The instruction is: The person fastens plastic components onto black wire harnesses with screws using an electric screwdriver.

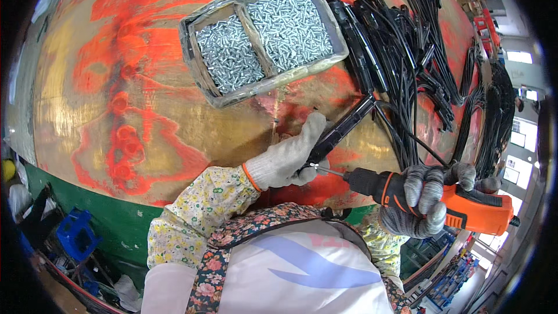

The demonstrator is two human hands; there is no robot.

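In a pale knit glove, my left hand grips one end of a long black plastic bar with a cable at its far end. A grey-striped glove covers my right hand, its fingers wrapped round an orange and black electric screwdriver. The driver's bit points left, and a small silver screw shows at its tip, against or very close to the bar's near end beside my left fingers. Whether the screw has entered the bar I cannot tell.
A taped tray with two compartments of silver screws stands beyond my hands. Right of it lies a heap of black bars and cables. The worn red and tan table has a green front side. A blue stool stands below left.
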